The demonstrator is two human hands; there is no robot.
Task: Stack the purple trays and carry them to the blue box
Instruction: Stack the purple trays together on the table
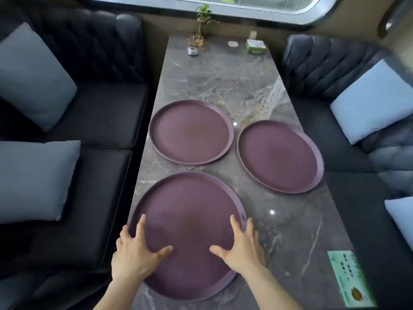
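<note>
Three round purple trays lie on a grey marble table. The nearest tray is at the front left. My left hand grips its left rim, thumb on the tray's surface. My right hand grips its right rim the same way. A second tray lies further back on the left. The third tray lies to the right, its edge over the table's right side. No blue box is in view.
Dark sofas with grey-blue cushions flank the table on both sides. At the far end stand a plant in a glass vase, a small grey object and a green tissue box. A green sticker sits near the front right.
</note>
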